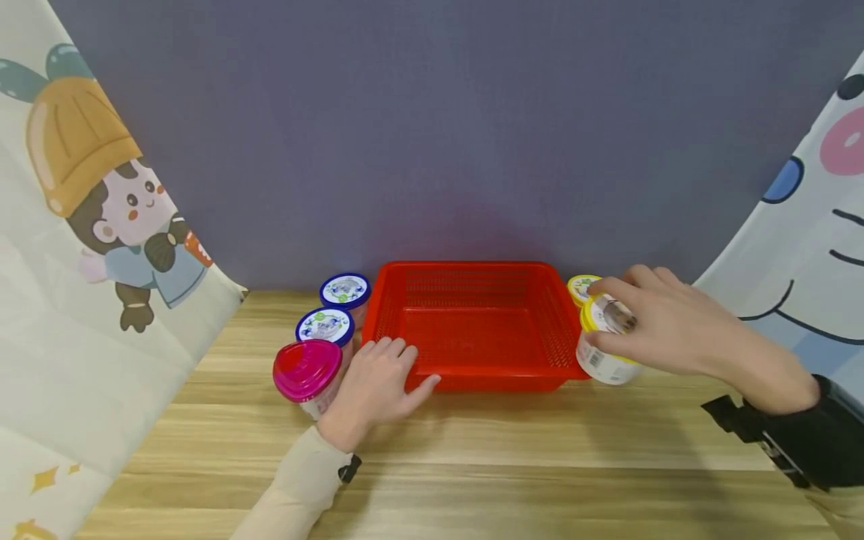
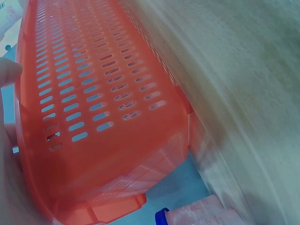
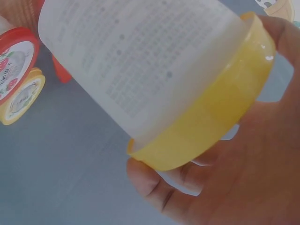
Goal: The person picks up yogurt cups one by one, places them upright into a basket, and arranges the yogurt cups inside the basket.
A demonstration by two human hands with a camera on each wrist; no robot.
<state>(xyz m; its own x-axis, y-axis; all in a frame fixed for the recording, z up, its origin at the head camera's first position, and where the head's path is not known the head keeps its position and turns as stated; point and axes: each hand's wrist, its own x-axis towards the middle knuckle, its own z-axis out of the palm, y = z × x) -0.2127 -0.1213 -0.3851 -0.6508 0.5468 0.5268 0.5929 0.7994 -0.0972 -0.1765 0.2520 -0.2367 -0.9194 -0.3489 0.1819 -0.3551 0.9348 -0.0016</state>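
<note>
My right hand (image 1: 658, 319) grips a white tub (image 3: 140, 65) by its yellow lid (image 3: 211, 110), thumb and fingers spread around the edge. Printed text covers the tub's side, and it is tilted in the right wrist view. The tub is beside the right end of a red plastic basket (image 1: 466, 379). At the basket's front left corner, my left hand (image 1: 378, 379) rests on the rim with its thumb stretched out. The left wrist view shows the basket's slotted wall (image 2: 101, 84) and fingertips (image 2: 10, 71) at its rim. Inside, the basket's floor is bare.
Left of the basket stand two blue-lidded tubs (image 1: 326, 327) and a pink-lidded tub (image 1: 307, 369). A yellow-lidded tub (image 1: 582, 287) stands behind my right hand. A red-lidded tub (image 3: 16, 65) shows in the right wrist view. A grey backdrop (image 1: 466, 135) rises behind the wooden table (image 1: 472, 472).
</note>
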